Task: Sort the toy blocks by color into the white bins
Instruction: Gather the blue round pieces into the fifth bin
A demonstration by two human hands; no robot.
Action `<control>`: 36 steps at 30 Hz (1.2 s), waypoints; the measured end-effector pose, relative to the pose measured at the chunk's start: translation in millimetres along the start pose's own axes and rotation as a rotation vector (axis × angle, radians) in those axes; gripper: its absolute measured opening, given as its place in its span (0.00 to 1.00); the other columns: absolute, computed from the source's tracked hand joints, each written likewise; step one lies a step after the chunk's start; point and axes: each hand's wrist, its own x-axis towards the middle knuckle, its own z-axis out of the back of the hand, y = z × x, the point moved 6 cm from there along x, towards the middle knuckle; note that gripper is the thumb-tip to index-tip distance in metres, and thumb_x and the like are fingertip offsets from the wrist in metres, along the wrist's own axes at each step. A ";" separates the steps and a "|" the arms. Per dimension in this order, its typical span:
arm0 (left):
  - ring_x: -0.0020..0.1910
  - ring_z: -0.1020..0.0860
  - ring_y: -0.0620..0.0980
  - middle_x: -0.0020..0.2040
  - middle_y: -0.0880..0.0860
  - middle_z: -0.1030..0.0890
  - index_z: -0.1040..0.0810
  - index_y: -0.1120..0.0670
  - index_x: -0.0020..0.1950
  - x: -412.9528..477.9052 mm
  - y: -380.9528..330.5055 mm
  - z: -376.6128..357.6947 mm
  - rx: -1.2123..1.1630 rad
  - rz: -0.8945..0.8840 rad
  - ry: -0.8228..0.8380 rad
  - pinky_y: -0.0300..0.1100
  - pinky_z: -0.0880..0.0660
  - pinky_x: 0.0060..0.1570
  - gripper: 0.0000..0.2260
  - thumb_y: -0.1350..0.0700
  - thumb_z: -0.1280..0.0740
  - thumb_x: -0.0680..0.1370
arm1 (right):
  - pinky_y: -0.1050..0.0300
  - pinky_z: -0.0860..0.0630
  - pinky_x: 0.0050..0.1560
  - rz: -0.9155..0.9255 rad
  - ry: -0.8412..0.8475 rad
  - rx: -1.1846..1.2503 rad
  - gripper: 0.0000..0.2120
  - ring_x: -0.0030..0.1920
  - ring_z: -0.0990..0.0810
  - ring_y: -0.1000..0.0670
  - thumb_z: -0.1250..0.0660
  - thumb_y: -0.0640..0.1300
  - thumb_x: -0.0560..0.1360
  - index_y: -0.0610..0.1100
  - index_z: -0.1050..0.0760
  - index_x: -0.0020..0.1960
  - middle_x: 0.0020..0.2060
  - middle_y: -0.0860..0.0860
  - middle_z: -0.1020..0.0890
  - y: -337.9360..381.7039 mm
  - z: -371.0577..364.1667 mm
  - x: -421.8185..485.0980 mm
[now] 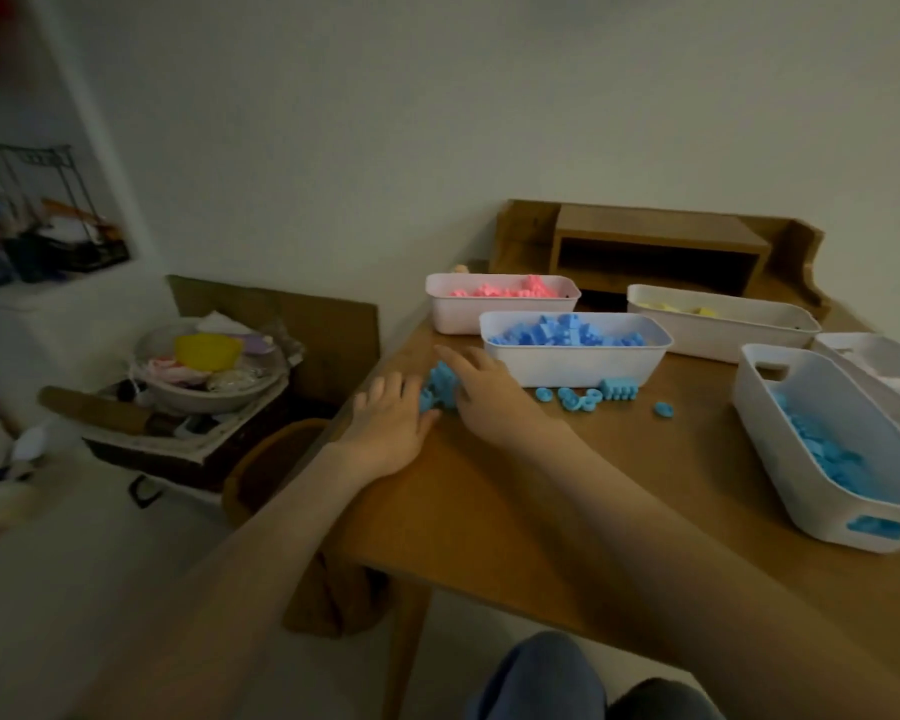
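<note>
On table's left edge, head view: heap of blue plastic toy blocks point(440, 389), wedged between my two hands
Left hand point(385, 423): mine, palm down on the light brown wooden table point(541, 485), fingers fairly straight, tips touching the heap's left side, nothing gripped
Right hand point(489, 392): mine, fingers stretched out nearly straight, laid against the heap's right side and top; thumb hidden, can't tell if it hooks a block
Blue bin: white plastic bin piled with blue blocks point(567, 368), just beyond my right hand, very close to the fingertips
Pink bin: white plastic bin holding pink blocks point(453, 314), behind the blue one, touching or nearly so
Yellow bin: white plastic bin with a few yellow blocks point(723, 335), further right, back of table
Near right bin: long white handled bin with blue pieces inside point(767, 449), near the right table edge, angled
Far right bin: another white bin point(874, 350), just behind it, contents blurred
Loose bits: small round blue pieces point(572, 398) in front of the blue bin; blue toothed block point(619, 389) just beside them; one round blue piece point(663, 409) apart to the right
Back of table: dark wooden desk shelf point(655, 241) against the wall
Floor left: crate with a pale bowl point(209, 392) and a yellow cup point(206, 350) in it
Bottom: my knee in blue denim point(541, 678)
</note>
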 end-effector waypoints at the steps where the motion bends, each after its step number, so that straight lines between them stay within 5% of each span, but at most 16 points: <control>1: 0.63 0.35 0.55 0.64 0.56 0.34 0.39 0.55 0.70 -0.8 -1.8 0.7 0.002 -0.013 -0.020 0.49 0.37 0.61 0.21 0.45 0.47 0.81 | 0.45 0.35 0.68 -0.025 0.015 -0.045 0.24 0.70 0.37 0.41 0.43 0.42 0.79 0.50 0.42 0.74 0.72 0.45 0.39 -2.5 -3.3 5.6; 6: 0.52 0.25 0.53 0.59 0.55 0.30 0.36 0.55 0.63 -4.7 -6.7 7.8 -0.049 0.010 -0.071 0.44 0.32 0.41 0.18 0.44 0.44 0.80 | 0.54 0.25 0.53 -0.084 -0.033 0.009 0.09 0.55 0.25 0.48 0.39 0.42 0.77 0.48 0.36 0.55 0.57 0.46 0.26 -10.3 -4.8 10.2; 15: 0.36 0.30 0.48 0.46 0.53 0.25 0.35 0.56 0.56 -12.7 -20.2 20.6 -0.067 0.059 -0.130 0.41 0.40 0.28 0.13 0.46 0.47 0.81 | 0.58 0.24 0.49 -0.170 -0.154 0.365 0.08 0.50 0.25 0.54 0.38 0.42 0.78 0.48 0.34 0.55 0.52 0.51 0.26 -23.6 25.6 -30.3; 18: 0.34 0.30 0.50 0.42 0.54 0.24 0.34 0.54 0.50 -11.8 -30.8 29.0 -0.197 0.100 -0.144 0.44 0.37 0.33 0.11 0.49 0.50 0.83 | 0.57 0.22 0.48 -0.411 -0.214 0.750 0.10 0.46 0.24 0.53 0.37 0.44 0.77 0.45 0.31 0.57 0.54 0.47 0.24 -38.5 38.3 -46.7; 20: 0.34 0.30 0.49 0.38 0.52 0.27 0.34 0.54 0.46 -9.4 -41.6 35.0 -0.330 0.153 -0.130 0.44 0.37 0.33 0.12 0.50 0.52 0.83 | 0.55 0.22 0.53 -0.592 -0.211 1.175 0.16 0.52 0.22 0.49 0.37 0.42 0.77 0.42 0.33 0.64 0.59 0.44 0.25 -49.3 42.8 -62.0; 23: 0.35 0.29 0.48 0.35 0.52 0.29 0.32 0.53 0.38 -5.9 -61.7 41.1 -0.587 0.219 -0.115 0.43 0.36 0.34 0.16 0.51 0.52 0.83 | 0.48 0.21 0.52 -0.667 -0.205 1.823 0.21 0.56 0.22 0.42 0.40 0.39 0.77 0.41 0.38 0.70 0.60 0.40 0.25 -55.3 50.4 -82.5; 25: 0.33 0.30 0.48 0.35 0.52 0.29 0.30 0.53 0.39 -5.3 -79.0 38.3 -0.765 0.265 -0.057 0.42 0.35 0.32 0.16 0.51 0.50 0.82 | 0.47 0.20 0.51 -0.662 -0.190 2.031 0.20 0.54 0.20 0.40 0.41 0.39 0.77 0.41 0.36 0.68 0.57 0.38 0.22 -58.2 56.9 -92.9; 29: 0.37 0.28 0.49 0.41 0.54 0.26 0.28 0.54 0.52 -4.7 -117.0 31.4 -0.869 0.282 0.057 0.43 0.30 0.37 0.12 0.50 0.49 0.82 | 0.48 0.21 0.53 -0.609 -0.215 2.047 0.13 0.53 0.20 0.39 0.42 0.39 0.78 0.39 0.35 0.61 0.55 0.36 0.22 -62.6 73.4 -110.7; 36: 0.34 0.32 0.49 0.39 0.54 0.28 0.32 0.57 0.44 -8.0 -149.8 19.3 -0.580 0.108 -0.008 0.45 0.40 0.31 0.13 0.53 0.49 0.83 | 0.49 0.22 0.52 -0.735 -0.264 1.783 0.12 0.53 0.22 0.43 0.43 0.38 0.79 0.37 0.33 0.61 0.52 0.39 0.23 -80.5 68.3 -128.8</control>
